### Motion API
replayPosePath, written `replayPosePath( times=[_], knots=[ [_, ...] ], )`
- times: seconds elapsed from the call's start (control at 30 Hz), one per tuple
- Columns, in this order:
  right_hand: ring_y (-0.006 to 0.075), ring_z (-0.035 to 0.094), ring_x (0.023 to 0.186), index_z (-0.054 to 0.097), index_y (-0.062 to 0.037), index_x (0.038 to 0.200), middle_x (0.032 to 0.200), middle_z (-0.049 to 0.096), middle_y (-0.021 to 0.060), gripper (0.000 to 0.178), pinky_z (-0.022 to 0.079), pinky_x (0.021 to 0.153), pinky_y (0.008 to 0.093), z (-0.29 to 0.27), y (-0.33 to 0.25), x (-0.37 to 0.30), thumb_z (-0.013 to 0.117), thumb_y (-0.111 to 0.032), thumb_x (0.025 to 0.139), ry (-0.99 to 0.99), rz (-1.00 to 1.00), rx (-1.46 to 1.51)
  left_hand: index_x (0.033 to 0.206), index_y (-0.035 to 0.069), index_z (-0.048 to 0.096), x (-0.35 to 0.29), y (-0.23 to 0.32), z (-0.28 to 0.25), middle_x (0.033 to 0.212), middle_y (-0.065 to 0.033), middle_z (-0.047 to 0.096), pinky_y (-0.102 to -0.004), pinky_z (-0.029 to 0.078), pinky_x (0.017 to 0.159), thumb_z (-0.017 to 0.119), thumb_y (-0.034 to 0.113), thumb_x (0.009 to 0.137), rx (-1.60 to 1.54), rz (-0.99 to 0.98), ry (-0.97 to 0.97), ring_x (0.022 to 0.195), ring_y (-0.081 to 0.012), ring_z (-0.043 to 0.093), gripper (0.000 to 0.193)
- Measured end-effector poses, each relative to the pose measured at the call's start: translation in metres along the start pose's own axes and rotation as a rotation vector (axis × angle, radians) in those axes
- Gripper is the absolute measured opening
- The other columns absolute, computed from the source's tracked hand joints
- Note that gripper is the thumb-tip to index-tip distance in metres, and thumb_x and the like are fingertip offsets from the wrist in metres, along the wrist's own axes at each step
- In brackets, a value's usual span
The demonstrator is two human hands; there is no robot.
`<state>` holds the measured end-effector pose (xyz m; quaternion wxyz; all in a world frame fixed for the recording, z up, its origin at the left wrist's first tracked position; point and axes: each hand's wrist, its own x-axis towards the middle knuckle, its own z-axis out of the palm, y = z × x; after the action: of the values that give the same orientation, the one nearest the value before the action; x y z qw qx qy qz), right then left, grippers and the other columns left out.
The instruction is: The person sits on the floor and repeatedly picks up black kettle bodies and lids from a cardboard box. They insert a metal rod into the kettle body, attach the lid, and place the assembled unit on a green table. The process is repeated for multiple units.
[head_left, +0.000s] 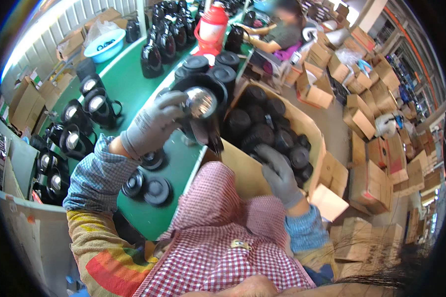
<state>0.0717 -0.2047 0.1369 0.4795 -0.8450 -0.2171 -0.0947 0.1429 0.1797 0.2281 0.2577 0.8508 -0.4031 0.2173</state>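
Left hand [153, 123], grey knit glove, centre left: fingers curled round the edge of a black jug [209, 123], firm hold. Jug is at the centre of the frame, raised above the table's edge; smooth, dark, rounded wall, with a bright silver round part [201, 102], polished like metal, at its middle. Silver face turned up toward the camera; long axis seems to run roughly along the line of sight, much foreshortened. A narrow dark part juts toward the lower edge.

Right hand [281, 174], same glove, right of centre: fingers partly spread, tips at the black lids [257, 134] in a tan cardboard box [243, 171]. Cannot tell whether they grip one. Lids round, ridged, dull, heaped at all angles.

Table [138, 94]: smooth green top. Flat round black discs [156, 191] lie lower left of centre. More black jugs [98, 105] at left, silver showing. Red-and-white tub [213, 27], upper centre; pale blue basin [105, 47], upper left.
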Motion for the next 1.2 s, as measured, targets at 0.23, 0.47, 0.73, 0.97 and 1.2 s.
replayPosePath(
  times=[0.23,0.47,0.73,0.97,1.2],
  knots=[
    [0.0273,0.035,0.147,0.034,0.0002,0.155,0.158,0.04,0.0176,0.062,0.028,0.12,0.0365,-0.014,0.007,-0.046,0.038,-0.042,0.11,-0.174,0.145,0.603,0.1,0.004,0.059,-0.011,0.12,0.093,0.143,-0.025,0.048,-0.0516,0.044,0.108,0.072,-0.002,0.084,-0.527,0.254,-0.338,0.133,-0.0472,0.048,0.022],
    [0.028,0.049,0.134,0.028,0.0088,0.151,0.144,0.049,0.022,0.057,0.037,0.114,0.036,0.021,-0.032,-0.193,0.051,-0.018,0.106,0.0,0.242,0.463,0.106,0.005,0.068,-0.072,0.123,0.173,0.142,-0.0187,0.053,-0.0382,0.054,0.102,0.069,-0.009,0.086,-0.82,-0.142,-0.58,0.126,-0.033,0.059,0.025],
    [0.0181,0.061,0.095,0.055,0.0016,0.122,0.103,0.062,0.0104,0.03,0.051,0.085,0.0327,0.025,0.015,-0.227,0.063,-0.018,0.101,-0.048,0.317,0.018,0.113,0.002,0.066,-0.124,0.156,0.226,0.119,-0.0127,0.069,-0.0356,0.055,0.095,0.054,-0.019,0.085,-0.92,-0.5,-0.473,0.109,-0.0232,0.067,0.037],
    [0.0314,0.066,0.101,0.064,-0.003,0.122,0.117,0.067,0.0157,0.045,0.052,0.091,0.0402,0.007,0.039,-0.179,0.072,-0.034,0.091,-0.05,0.167,-0.123,0.119,0.002,0.066,-0.12,0.168,0.224,0.118,-0.0182,0.07,-0.0365,0.055,0.096,0.052,-0.016,0.081,-0.707,-0.406,-0.331,0.11,-0.0307,0.069,0.044],
    [0.029,0.061,0.112,0.07,-0.0148,0.123,0.124,0.068,0.0064,0.062,0.043,0.1,0.0461,0.005,0.026,-0.127,0.075,-0.055,0.077,-0.475,-0.043,-0.494,0.129,0.006,0.066,-0.117,0.082,0.21,0.124,-0.0144,0.069,-0.0348,0.051,0.1,0.064,0.004,0.09,-0.831,-0.648,-0.088,0.113,-0.0219,0.066,0.039]
  ],
)
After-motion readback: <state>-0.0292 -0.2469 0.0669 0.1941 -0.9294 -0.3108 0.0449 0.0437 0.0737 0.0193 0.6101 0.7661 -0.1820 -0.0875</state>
